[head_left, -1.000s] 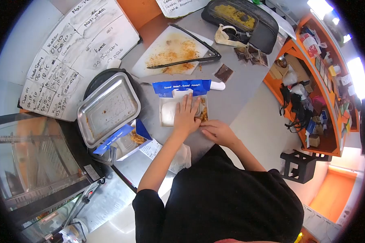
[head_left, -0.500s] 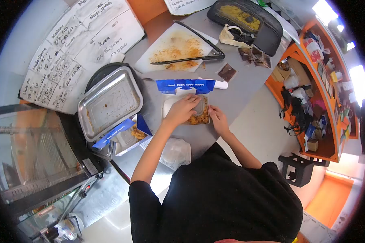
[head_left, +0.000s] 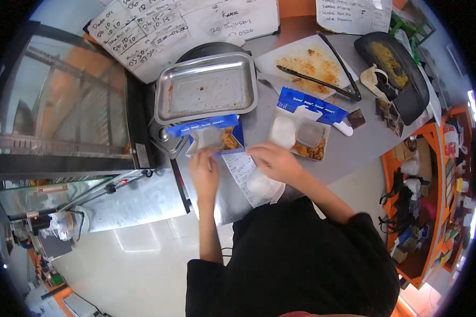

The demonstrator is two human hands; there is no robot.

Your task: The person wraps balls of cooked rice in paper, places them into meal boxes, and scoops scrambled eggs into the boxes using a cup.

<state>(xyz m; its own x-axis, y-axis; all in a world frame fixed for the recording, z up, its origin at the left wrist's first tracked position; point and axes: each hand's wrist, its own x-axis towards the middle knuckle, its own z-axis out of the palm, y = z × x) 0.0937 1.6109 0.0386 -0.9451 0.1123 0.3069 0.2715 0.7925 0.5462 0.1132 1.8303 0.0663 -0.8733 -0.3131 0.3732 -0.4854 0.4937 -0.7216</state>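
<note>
A blue-and-white meal box stands with its lid up, holding a clear-lidded tub and browned food pieces. My left hand is at the front edge of this box, thumb apart from the fingers; whether it touches the box is unclear. My right hand has its fingers stretched toward the box's front right corner, above a printed paper slip. To the right, a second open meal box contains a white rounded item, a clear-lidded tub and browned food pieces. Neither hand visibly holds anything.
Behind the left box lies a steel tray. Black tongs rest on a stained white board. Farther right are dark sachets and a black tray. A clear plastic bag sits near the front edge.
My view has turned left. Both hands have left the right box and moved to the left box; the right box stays open with its tub inside.
</note>
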